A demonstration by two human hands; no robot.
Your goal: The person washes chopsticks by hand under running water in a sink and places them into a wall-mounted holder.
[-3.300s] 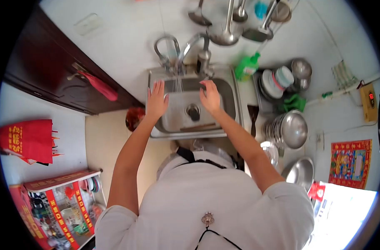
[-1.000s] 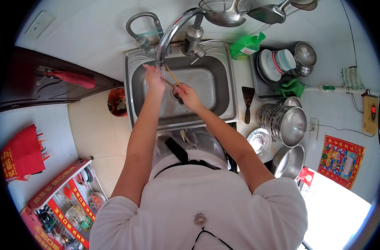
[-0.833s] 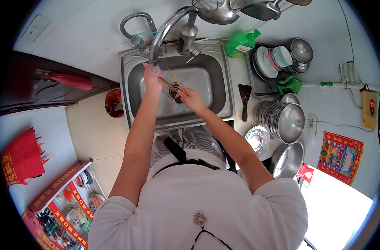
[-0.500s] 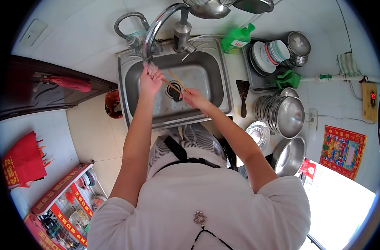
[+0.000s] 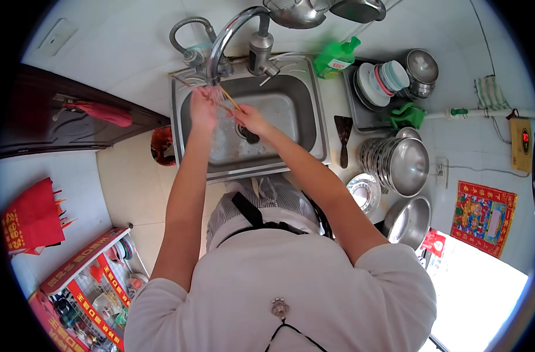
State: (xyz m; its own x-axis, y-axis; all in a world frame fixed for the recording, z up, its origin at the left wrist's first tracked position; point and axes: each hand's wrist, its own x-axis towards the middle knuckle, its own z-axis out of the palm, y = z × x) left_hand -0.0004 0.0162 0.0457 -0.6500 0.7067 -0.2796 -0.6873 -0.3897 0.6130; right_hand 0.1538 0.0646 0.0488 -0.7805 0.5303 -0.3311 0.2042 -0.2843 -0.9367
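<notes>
Water runs from the curved faucet over my left hand, at the left side of the metal sink. That hand is blurred; its fingers are closed around a thin brown chopstick whose end sticks out toward the upper left. My right hand is closed on the chopsticks, one of which slants up toward the faucet. Both hands are close together above the basin, left of the dark drain.
A green soap bottle stands behind the sink's right corner. Right of the sink lie a dark spatula, a tray with stacked dishes, and stacked metal bowls. Ladles hang above. A red bin stands left.
Both hands were empty and apart over the sink at first; later they held chopsticks. Most recently my right hand has moved left and up, and my left hand has shifted slightly left under the water.
</notes>
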